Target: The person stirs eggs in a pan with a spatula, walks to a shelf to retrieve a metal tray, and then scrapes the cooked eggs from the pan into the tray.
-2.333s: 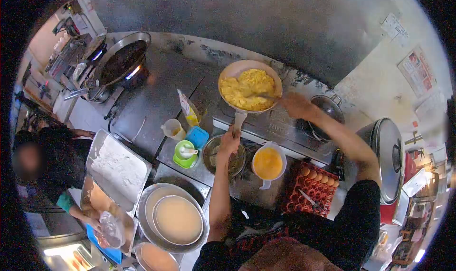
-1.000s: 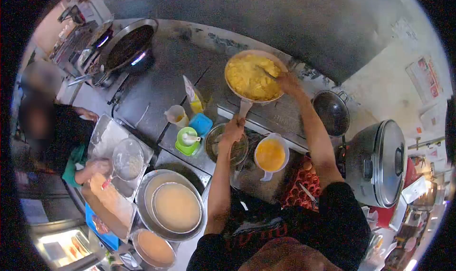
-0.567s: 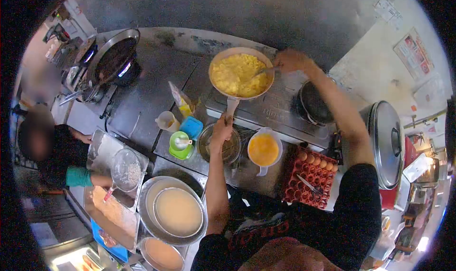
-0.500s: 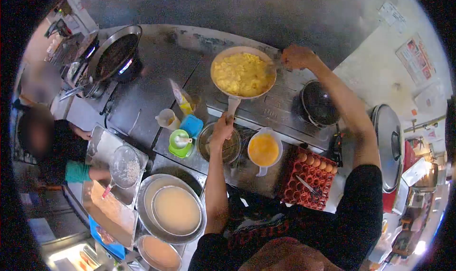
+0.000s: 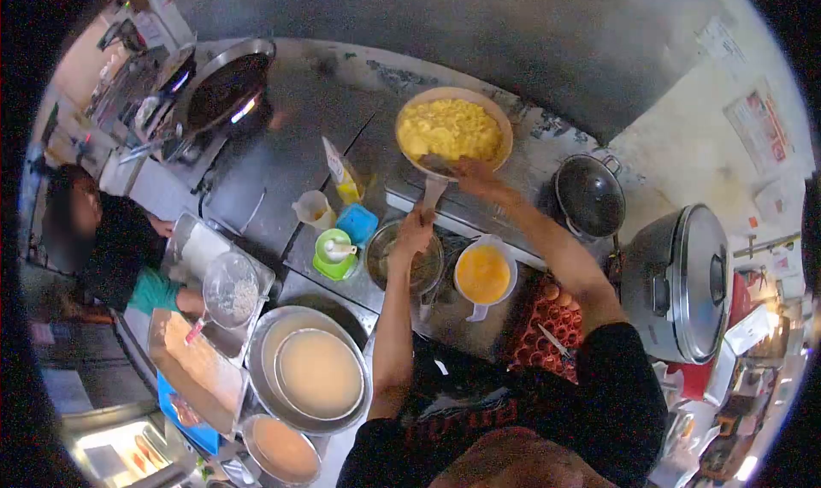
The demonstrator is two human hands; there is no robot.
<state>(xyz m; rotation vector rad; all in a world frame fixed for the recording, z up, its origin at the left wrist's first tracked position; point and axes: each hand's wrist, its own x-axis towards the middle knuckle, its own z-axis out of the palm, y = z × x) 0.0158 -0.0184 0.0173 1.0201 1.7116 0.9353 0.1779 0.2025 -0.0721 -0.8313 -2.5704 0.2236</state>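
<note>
A pale frying pan (image 5: 505, 159) full of scrambled eggs (image 5: 449, 129) stands over the stove. My left hand (image 5: 413, 233) is closed round its handle. My right hand (image 5: 479, 180) is at the near rim, closed on what looks like a spatula (image 5: 436, 165); its blurred, dark, flat end lies at the near edge of the eggs. Below the pan, a white jug (image 5: 483, 274) holds beaten egg, beside a metal bowl (image 5: 376, 261) partly behind my left hand. Under my right forearm is a red egg tray (image 5: 534, 325) with several eggs and a pair of scissors or tongs across it.
A green container (image 5: 333, 257), a blue box (image 5: 357, 223) and a measuring cup (image 5: 313, 209) stand left of the handle. A lidded black pot (image 5: 590, 195) and a big steel cooker (image 5: 658, 274) are right. At left, a co-worker's gloved arm (image 5: 158, 291) reaches over trays near large batter bowls (image 5: 318, 375).
My right hand has moved from the pan's far right side down to its near rim by the handle, bringing the spatula along. My left hand keeps its hold on the handle. The view has shifted slightly.
</note>
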